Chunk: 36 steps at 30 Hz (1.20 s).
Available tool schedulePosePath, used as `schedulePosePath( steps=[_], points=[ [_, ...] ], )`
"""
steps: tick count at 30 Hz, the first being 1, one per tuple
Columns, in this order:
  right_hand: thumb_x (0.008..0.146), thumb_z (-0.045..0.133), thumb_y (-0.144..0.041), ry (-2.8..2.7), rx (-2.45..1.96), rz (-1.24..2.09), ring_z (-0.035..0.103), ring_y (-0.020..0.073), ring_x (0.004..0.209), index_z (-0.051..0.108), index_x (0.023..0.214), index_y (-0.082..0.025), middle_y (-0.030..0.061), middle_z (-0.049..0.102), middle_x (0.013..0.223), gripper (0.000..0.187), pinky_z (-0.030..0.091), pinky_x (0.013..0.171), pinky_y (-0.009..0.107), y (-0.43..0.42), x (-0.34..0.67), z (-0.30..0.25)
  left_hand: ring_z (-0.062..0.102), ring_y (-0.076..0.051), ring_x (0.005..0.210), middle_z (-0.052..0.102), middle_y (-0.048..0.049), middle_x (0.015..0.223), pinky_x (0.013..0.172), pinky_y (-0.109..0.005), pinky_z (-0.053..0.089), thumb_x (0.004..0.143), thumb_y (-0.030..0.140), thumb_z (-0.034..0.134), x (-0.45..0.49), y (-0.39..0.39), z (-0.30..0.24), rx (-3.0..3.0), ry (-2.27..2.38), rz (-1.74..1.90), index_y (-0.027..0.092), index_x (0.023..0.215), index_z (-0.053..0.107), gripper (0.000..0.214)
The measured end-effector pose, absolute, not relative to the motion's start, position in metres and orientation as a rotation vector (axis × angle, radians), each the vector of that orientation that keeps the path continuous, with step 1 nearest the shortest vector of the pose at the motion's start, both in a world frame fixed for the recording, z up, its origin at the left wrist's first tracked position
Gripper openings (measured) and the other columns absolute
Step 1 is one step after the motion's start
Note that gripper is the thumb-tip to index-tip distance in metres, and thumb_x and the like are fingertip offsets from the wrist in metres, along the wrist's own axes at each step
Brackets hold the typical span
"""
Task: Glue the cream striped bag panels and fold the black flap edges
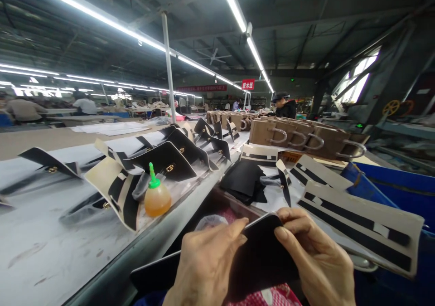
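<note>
A black leather-like panel (263,260) with a pale edge is held low in front of me, above my lap. My left hand (207,263) grips it from the left, index finger and thumb along its upper edge. At the upper right corner, my right hand (311,251) pinches it between thumb and fingers. Part of the panel is hidden behind my left hand. To the left, on the table edge, stands a squeeze bottle (157,199) of amber liquid with a green nozzle. Black panels (243,181) lie stacked just beyond my hands.
Folded black-and-beige bag pieces (166,158) with gold clasps cover the left table (44,238). Beige panels with black strips (360,224) lie at right beside a blue bin (401,179). Brown bags (302,136) with wrapped handles stand in rows behind. A person (286,107) is farther back.
</note>
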State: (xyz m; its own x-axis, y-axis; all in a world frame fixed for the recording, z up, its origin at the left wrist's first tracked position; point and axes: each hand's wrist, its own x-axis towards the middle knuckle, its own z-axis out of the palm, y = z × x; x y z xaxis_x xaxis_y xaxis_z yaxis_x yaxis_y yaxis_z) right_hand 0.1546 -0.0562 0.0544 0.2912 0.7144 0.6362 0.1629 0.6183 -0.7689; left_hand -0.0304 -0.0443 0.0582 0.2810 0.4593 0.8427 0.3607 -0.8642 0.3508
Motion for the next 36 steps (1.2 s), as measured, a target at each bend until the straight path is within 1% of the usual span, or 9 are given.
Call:
schedulePosePath(
  steps=[4,9,14,18,22,25,28,33,36],
  points=[
    [0.081,0.078,-0.03,-1.279,-0.867,0.363,0.064,0.0121,0.068,0.066,0.064,-0.023,0.0015,0.065,0.078,0.022,0.051,0.058,0.016,-0.059,0.152,0.056,0.067,-0.008,0.06,0.072,0.0002,0.075,0.071,-0.012,0.058,0.097,0.01,0.057,-0.035,-0.045,0.057,2.394,0.761,1.564,0.013,0.118,0.068,0.024],
    [0.085,0.073,-0.025,-1.338,-0.875,0.341,0.063,0.0109,0.068,0.064,0.068,-0.023,0.0,0.064,0.079,0.019,0.049,0.059,0.015,-0.06,0.152,0.054,0.063,-0.005,0.055,0.066,0.0071,0.069,0.065,-0.008,0.055,0.097,0.011,0.055,-0.036,-0.045,0.063,2.313,0.755,1.494,0.026,0.109,0.07,0.024],
    [0.087,0.071,-0.025,-1.342,-0.891,0.289,0.06,0.0109,0.068,0.063,0.069,-0.023,0.0002,0.062,0.079,0.02,0.046,0.057,0.017,-0.066,0.149,0.053,0.071,-0.009,0.065,0.075,0.0009,0.077,0.069,-0.011,0.055,0.096,0.014,0.06,-0.027,-0.041,0.07,2.35,0.774,1.612,0.017,0.105,0.073,0.016],
    [0.089,0.069,-0.024,-1.388,-0.866,0.269,0.061,0.0117,0.069,0.063,0.071,-0.023,0.0,0.062,0.079,0.019,0.048,0.059,0.019,-0.066,0.144,0.051,0.069,-0.012,0.062,0.073,-0.0046,0.075,0.06,-0.015,0.053,0.095,0.01,0.059,-0.01,-0.041,0.075,2.386,0.687,1.671,0.008,0.109,0.072,0.02],
    [0.089,0.069,-0.023,-1.474,-0.834,0.291,0.066,0.0126,0.072,0.065,0.073,-0.024,-0.0004,0.067,0.079,0.017,0.053,0.065,0.019,-0.065,0.148,0.054,0.061,-0.01,0.058,0.064,-0.0003,0.069,0.056,-0.016,0.048,0.096,0.011,0.055,-0.005,-0.042,0.082,2.317,0.687,1.638,0.013,0.091,0.07,0.016],
    [0.092,0.067,-0.028,-1.6,-0.832,0.324,0.072,0.0168,0.086,0.075,0.087,-0.028,0.0014,0.075,0.091,0.009,0.057,0.078,0.023,-0.067,0.162,0.06,0.057,-0.008,0.061,0.062,0.0033,0.07,0.058,-0.016,0.045,0.096,0.011,0.056,-0.018,-0.032,0.087,2.231,0.781,1.645,0.018,0.084,0.065,0.016],
    [0.097,0.058,-0.034,-1.596,-0.847,0.367,0.073,0.0206,0.098,0.078,0.098,-0.031,0.0034,0.077,0.099,0.02,0.057,0.088,0.028,-0.064,0.176,0.064,0.054,-0.01,0.065,0.059,0.0041,0.071,0.062,-0.019,0.043,0.099,0.019,0.055,-0.036,-0.017,0.089,2.056,0.756,1.725,0.02,0.082,0.063,0.019],
    [0.093,0.065,-0.042,-1.757,-0.762,0.579,0.065,0.0242,0.113,0.072,0.117,-0.028,0.0072,0.07,0.122,0.028,0.05,0.102,0.038,-0.034,0.157,0.06,0.042,-0.012,0.056,0.044,0.0038,0.059,0.056,-0.024,0.038,0.1,0.046,0.053,-0.023,-0.007,0.086,1.652,0.212,1.652,0.02,0.066,0.052,0.042],
    [0.091,0.064,-0.053,-1.876,-0.662,0.905,0.065,0.0206,0.092,0.074,0.1,-0.022,0.0036,0.07,0.097,0.033,0.052,0.09,0.033,-0.017,0.136,0.056,0.039,-0.011,0.049,0.04,0.0045,0.053,0.051,-0.025,0.038,0.098,0.054,0.052,-0.009,-0.011,0.088,1.57,0.094,1.587,0.021,0.061,0.046,0.05]
  ],
)
